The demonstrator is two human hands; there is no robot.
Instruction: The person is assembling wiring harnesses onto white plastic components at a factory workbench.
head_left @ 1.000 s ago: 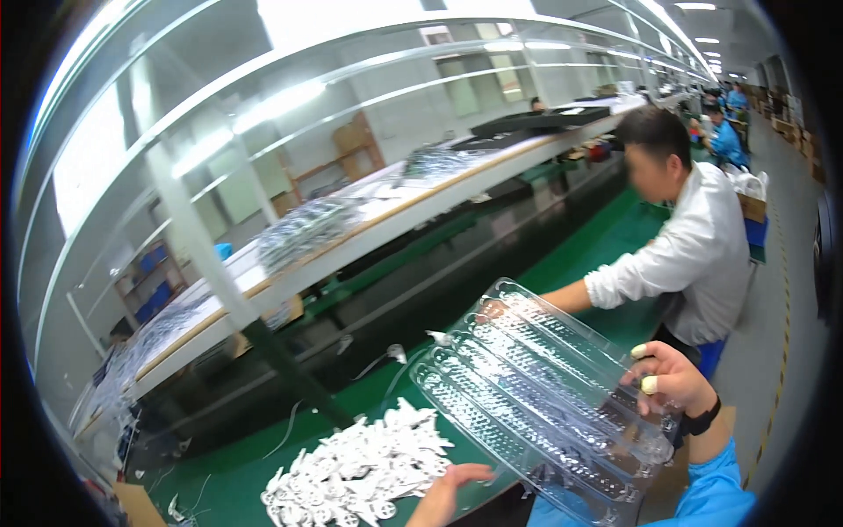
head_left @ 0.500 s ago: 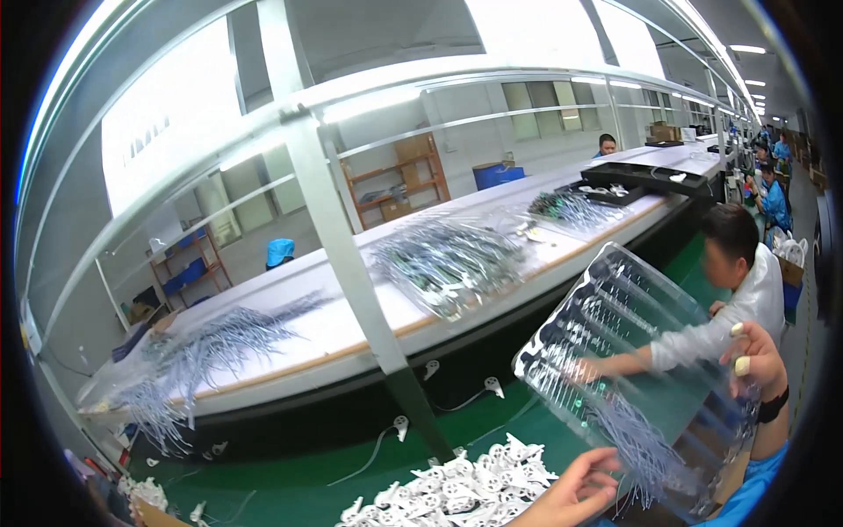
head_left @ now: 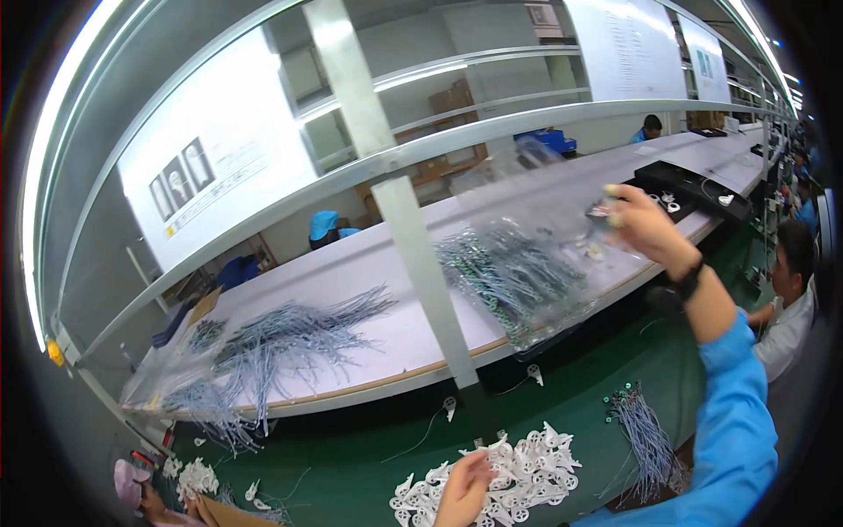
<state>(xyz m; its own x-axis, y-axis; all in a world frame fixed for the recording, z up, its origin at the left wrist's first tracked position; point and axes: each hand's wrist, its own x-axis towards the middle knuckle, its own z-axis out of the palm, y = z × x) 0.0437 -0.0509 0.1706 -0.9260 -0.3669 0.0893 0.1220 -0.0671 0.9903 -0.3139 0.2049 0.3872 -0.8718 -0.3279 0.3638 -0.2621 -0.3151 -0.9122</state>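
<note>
My right hand (head_left: 648,227), with yellow covers on its fingertips, is raised over the long white shelf. It grips the edge of a clear plastic tray (head_left: 518,180), which is blurred and see-through. Under the tray lies a stack of grey-blue wires with green ends (head_left: 514,277) in clear plastic. Low in the view, my left hand (head_left: 465,490) is at a pile of white plastic parts with round wheel-like ends (head_left: 536,470). Its fingers are loosely bent and partly apart, with nothing visible in them. A loose bundle of wires (head_left: 645,439) lies right of the pile on the green bench.
More wires (head_left: 281,342) spread over the shelf's left, some hanging past its edge. A metal post (head_left: 426,281) stands before the shelf. Black trays (head_left: 689,189) sit farther right. A co-worker (head_left: 790,299) is close at the right, another person (head_left: 145,492) at the lower left.
My right hand has carried the clear tray up and left, from above the bench to over the shelf. My left hand has moved left to the white parts. The co-worker's arm has drawn back.
</note>
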